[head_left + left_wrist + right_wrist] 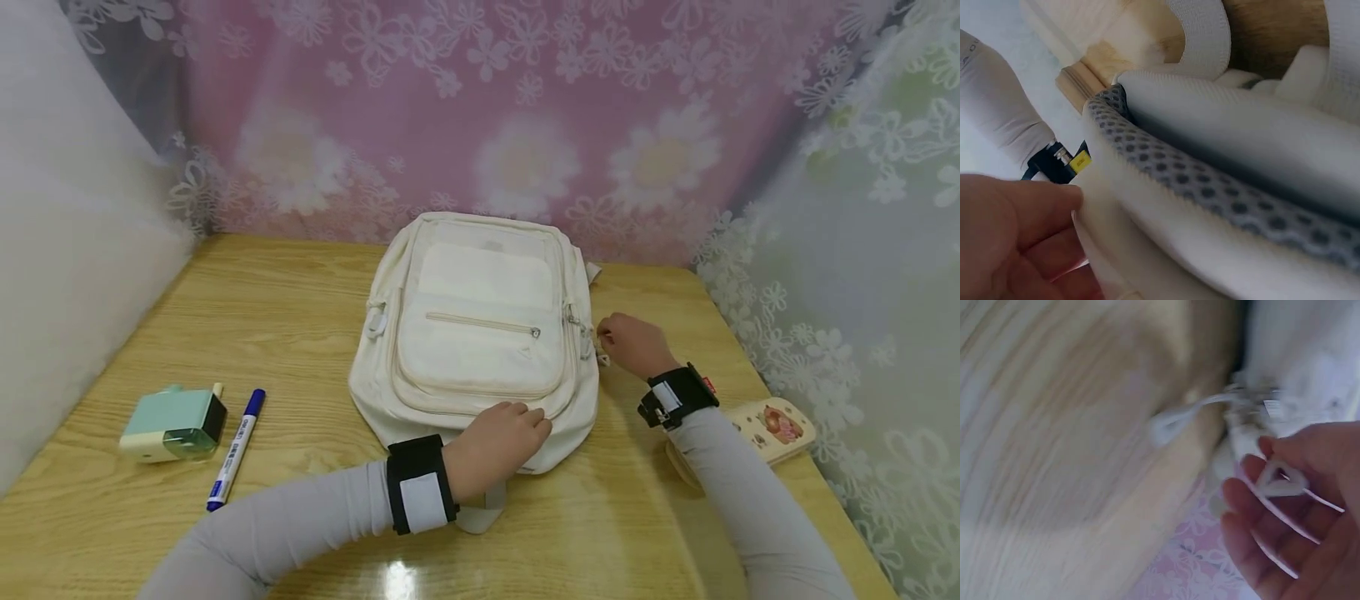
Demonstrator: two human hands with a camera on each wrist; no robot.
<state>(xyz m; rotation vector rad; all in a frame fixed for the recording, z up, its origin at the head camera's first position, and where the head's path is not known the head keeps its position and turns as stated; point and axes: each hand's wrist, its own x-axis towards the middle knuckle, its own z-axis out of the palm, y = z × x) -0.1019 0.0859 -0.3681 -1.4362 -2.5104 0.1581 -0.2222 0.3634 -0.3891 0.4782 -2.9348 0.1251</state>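
Note:
A cream backpack lies front side up on the wooden table, with a short front zipper across its middle. My left hand is at its lower front edge. In the left wrist view, the fingers of that hand pinch the cream fabric, beside a strip of grey mesh padding. My right hand is at the bag's right side, fingers curled by the zipper pulls. The right wrist view is blurred; there a white looped zipper pull lies within the right hand's fingers, and another white loop hangs free.
On the left stand a mint-green and cream boxy device and a blue-capped marker. A cream case with a printed picture lies partly under the right forearm. Floral curtains border the table at the back and right.

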